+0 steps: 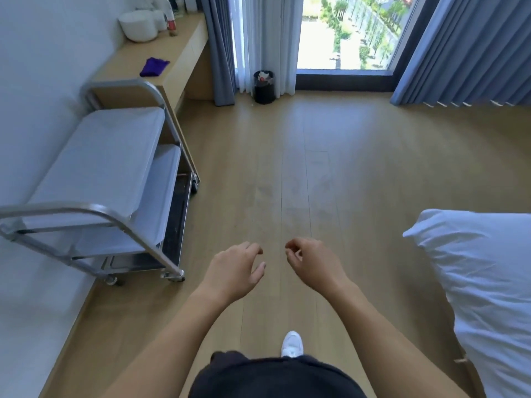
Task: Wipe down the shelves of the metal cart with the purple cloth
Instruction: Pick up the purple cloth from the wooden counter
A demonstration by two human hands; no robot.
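Beyond the cart [94, 179] and off to its right, a black bin [264, 87] is sitting by the curtains, with white and reddish scraps showing at its top. Past the cart's far end, white bowls [138, 25] are standing on the wooden counter [178, 61]; what they are holding I cannot tell. The purple cloth [153, 66] is lying bunched on that counter, just beyond the cart's far handle. Both hands are hanging over the floor to the right of the cart's near end, well apart from the cloth. The left hand [234, 271] is hovering with loosely curled fingers, gripping nothing. The right hand [314, 265] is curling loosely too, and is also empty.
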